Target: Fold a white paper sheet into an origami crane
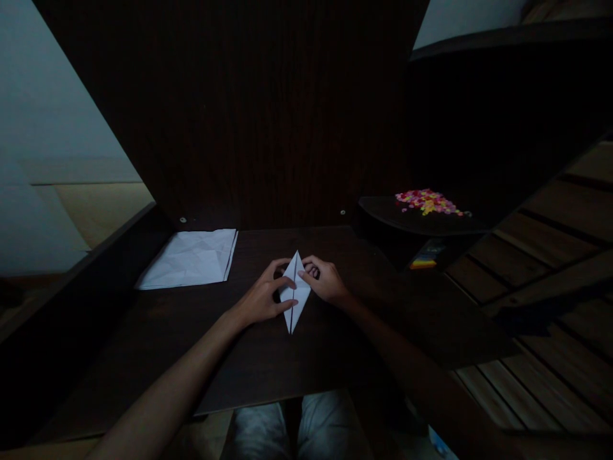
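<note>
A white sheet of paper folded into a narrow diamond [300,299] lies between my hands, a dark gap running down its middle from near the top point to the bottom. My left hand [266,295] holds its left side, the thumb and a finger resting across the front. On the upper right edge, my right hand [325,279] grips the paper with the thumb on top and the other fingers curled. The paper is at or just above the dark desk [249,367]; which of the two I cannot tell.
Creased white sheets [191,257] lie stacked at the desk's back left. A curved shelf [383,214] on the right bears a heap of small pink, red and yellow pieces [430,202]. Below it sits a colourful item [425,262]. A dark panel [268,115] rises behind the desk.
</note>
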The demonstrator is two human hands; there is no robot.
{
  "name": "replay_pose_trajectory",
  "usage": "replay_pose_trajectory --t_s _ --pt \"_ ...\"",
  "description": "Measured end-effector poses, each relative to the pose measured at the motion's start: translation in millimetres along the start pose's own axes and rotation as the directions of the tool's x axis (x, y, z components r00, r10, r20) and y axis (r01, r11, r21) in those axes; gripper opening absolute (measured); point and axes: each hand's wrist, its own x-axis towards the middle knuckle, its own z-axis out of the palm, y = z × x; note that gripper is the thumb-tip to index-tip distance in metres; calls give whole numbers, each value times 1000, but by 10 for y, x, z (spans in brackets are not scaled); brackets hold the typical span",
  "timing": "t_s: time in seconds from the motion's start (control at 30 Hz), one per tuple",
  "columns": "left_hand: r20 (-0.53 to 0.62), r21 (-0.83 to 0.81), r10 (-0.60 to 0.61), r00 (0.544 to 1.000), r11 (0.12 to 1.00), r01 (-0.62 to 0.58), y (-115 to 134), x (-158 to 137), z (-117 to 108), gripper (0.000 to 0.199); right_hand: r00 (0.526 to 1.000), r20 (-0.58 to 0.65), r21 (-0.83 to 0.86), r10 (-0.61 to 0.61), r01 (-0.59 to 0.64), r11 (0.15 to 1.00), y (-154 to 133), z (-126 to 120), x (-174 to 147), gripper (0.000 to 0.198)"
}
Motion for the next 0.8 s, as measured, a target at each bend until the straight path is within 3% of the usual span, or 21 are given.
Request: replay_pose_trajectory --t_s 0.13,0.27,0.4,0.5,0.67,0.8 --pt "-12 71 20 1000 997 -19 -10 -1 -18 22 998 -50 16 48 -47 999 51 -6 7 22" --pt "51 115 16 999 993 -22 -30 -2 -11 23 996 -62 -47 67 -70 996 144 -19 13 38" --pt "85 130 3 996 991 -14 -72 -5 14 29 992 -85 -226 -89 68 972 189 -36 19 36" --pt "85 160 9 996 987 -22 -122 -9 32 33 987 -17 -351 -161 145 925 189 -20 9 33" --pt "71 200 26 997 979 -39 -225 -25 75 37 951 221 -445 -215 295 845 132 48 -28 41" --pt "72 222 29 997 974 -44 -264 -30 91 43 950 209 -533 -230 308 788 77 63 -33 42"
